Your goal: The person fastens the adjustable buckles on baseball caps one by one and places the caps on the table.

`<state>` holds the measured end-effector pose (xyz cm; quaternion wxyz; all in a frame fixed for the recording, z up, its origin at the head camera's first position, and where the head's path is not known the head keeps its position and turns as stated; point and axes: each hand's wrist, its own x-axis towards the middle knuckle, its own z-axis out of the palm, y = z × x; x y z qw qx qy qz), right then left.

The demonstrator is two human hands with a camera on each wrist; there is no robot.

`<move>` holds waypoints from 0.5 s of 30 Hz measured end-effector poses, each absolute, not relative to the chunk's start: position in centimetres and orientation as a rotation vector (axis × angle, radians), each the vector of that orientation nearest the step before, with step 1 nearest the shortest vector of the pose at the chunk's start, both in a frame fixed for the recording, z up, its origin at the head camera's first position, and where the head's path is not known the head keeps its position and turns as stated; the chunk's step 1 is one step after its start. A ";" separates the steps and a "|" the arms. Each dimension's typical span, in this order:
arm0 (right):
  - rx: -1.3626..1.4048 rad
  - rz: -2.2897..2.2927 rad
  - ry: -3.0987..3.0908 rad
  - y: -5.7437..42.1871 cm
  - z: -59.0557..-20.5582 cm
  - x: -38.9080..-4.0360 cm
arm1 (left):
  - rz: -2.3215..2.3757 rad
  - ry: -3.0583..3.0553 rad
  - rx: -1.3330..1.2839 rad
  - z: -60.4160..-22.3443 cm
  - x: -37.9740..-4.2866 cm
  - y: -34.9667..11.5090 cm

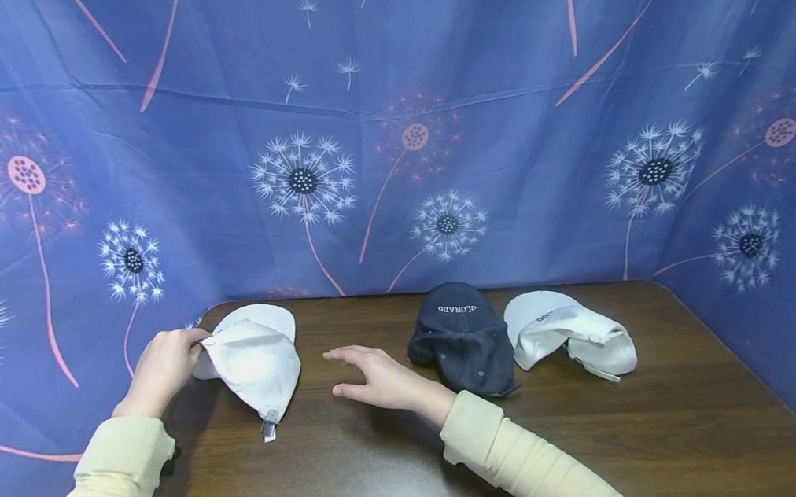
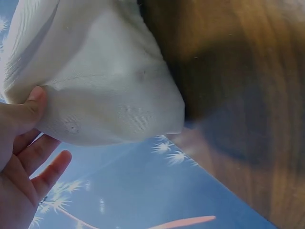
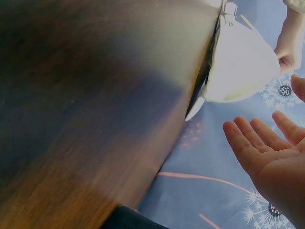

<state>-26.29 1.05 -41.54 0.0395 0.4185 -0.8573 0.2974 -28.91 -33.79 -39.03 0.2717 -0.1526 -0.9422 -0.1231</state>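
A left hand (image 1: 160, 369) pinches a white cap (image 1: 255, 367) by its side at the left of a brown table (image 1: 305, 485), the crown (image 1: 251, 352) probably soft and light, the brim (image 1: 274, 317) likely the firmer hold, while the right hand (image 1: 384, 380) hovers nearby, fingers extended

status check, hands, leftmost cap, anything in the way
Left hand pinching leftmost white cap. Right hand open, empty. Nothing visible between right hand and that cap; dark cap off to the right.

We see glare on the table (image 1: 361, 477) near six-thirty, head view; white cap (image 3: 243, 62) blown out at two o'clock, right wrist view.
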 end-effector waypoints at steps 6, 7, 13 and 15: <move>1.303 0.835 -2.634 0.2 -41.5 -26.1 | -0.350 -2.512 -0.438 -38.2 -29.0 -33.1; 1.304 0.831 -2.631 0.1 -41.5 -26.1 | -0.347 -2.506 -0.444 -38.1 -29.0 -32.9; 1.291 0.871 -2.625 -0.3 -41.5 -26.1 | -0.345 -2.488 -0.481 -36.9 -29.0 -31.9; 1.288 0.879 -2.622 -0.3 -41.5 -26.1 | -0.348 -2.478 -0.483 -36.6 -28.9 -31.5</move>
